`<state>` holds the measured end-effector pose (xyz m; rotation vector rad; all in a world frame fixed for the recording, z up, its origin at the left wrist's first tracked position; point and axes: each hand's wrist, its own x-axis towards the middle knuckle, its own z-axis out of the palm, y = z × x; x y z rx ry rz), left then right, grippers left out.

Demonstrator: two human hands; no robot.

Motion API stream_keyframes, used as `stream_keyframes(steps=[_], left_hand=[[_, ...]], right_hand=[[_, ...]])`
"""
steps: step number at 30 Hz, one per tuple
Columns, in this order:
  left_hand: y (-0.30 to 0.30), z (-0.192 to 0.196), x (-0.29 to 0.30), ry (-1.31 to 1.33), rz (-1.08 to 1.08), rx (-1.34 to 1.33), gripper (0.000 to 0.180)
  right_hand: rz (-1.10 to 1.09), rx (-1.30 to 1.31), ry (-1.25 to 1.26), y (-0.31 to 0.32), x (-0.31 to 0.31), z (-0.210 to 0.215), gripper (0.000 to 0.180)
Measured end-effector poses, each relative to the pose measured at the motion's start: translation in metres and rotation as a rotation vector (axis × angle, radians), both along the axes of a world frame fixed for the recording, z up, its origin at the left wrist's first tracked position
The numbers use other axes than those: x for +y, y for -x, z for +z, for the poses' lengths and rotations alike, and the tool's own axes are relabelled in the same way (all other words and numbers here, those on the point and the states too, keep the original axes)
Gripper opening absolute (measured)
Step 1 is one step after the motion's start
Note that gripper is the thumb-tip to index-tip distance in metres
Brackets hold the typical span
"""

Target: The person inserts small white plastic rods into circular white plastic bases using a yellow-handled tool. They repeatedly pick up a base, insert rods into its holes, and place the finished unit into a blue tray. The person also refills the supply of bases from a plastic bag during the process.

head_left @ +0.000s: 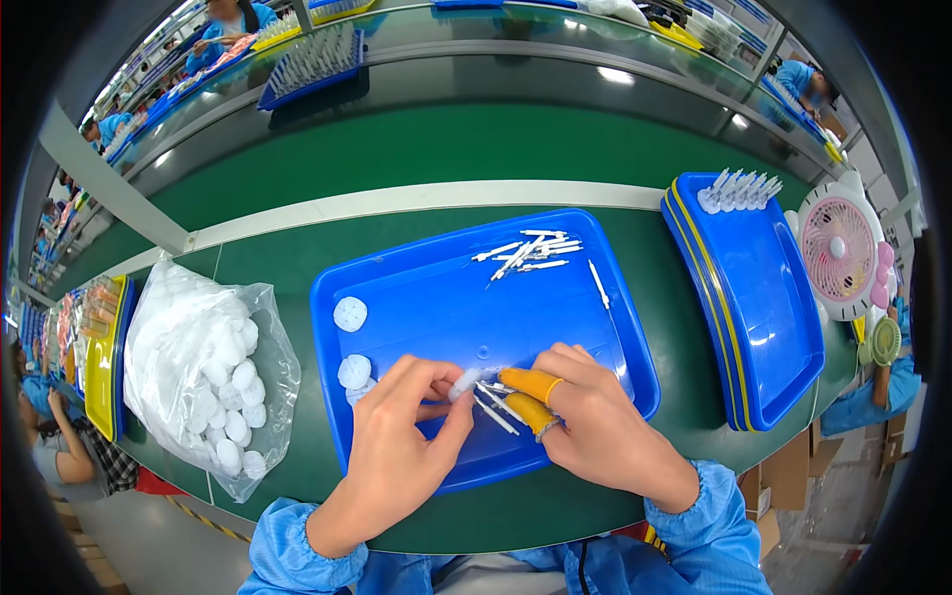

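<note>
Over the blue tray [416, 273], my left hand [397, 431] pinches a small translucent white plastic disc [463, 384] between thumb and fingers. My right hand [610, 421], with orange finger cots on two fingers, is closed right beside the disc. Several thin white sticks [496, 412] poke out from under its fingers; their far ends are hidden. Loose at the tray's far right lies a pile of similar sticks [531, 255], with a single stick [600, 285] apart from it. A round white disc [349, 313] rests at the tray's left, and more discs [355, 372] lie nearer my left hand.
A clear bag [233, 387] full of white discs stands left of the tray. Stacked blue trays [754, 307] at the right carry a cluster of upright sticks [739, 191]. Beyond them is a pink-and-white fan [838, 248]. A white rail [426, 198] crosses behind; co-workers sit farther off.
</note>
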<state>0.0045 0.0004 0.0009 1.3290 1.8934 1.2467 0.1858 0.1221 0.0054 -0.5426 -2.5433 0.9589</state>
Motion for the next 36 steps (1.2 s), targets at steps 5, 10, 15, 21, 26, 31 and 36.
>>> stream_keyframes(steps=[5,10,15,21,26,31,36], left_hand=[[-0.001,-0.005,-0.001,0.012,0.007,-0.002,0.017],[-0.004,-0.006,0.001,-0.06,0.007,0.067,0.016],[-0.004,-0.008,-0.003,-0.115,0.004,0.155,0.019],[-0.01,-0.013,-0.006,-0.105,-0.02,0.214,0.019],[-0.008,-0.016,-0.002,-0.049,0.008,0.174,0.019],[0.0,-0.006,0.001,-0.022,0.099,0.128,0.014],[0.001,0.003,-0.001,-0.008,0.08,0.077,0.013]], right_hand=[[0.036,-0.094,-0.005,0.0,-0.002,-0.004,0.043],[-0.012,0.043,0.052,0.008,-0.014,-0.006,0.033],[-0.06,0.169,0.063,0.009,-0.022,-0.008,0.03],[-0.113,0.186,0.065,0.014,-0.028,-0.016,0.03],[-0.125,0.038,0.034,0.015,-0.008,0.0,0.034],[-0.406,-0.163,-0.508,-0.004,0.041,-0.013,0.03],[-0.499,-0.424,-0.506,0.006,0.044,-0.018,0.035]])
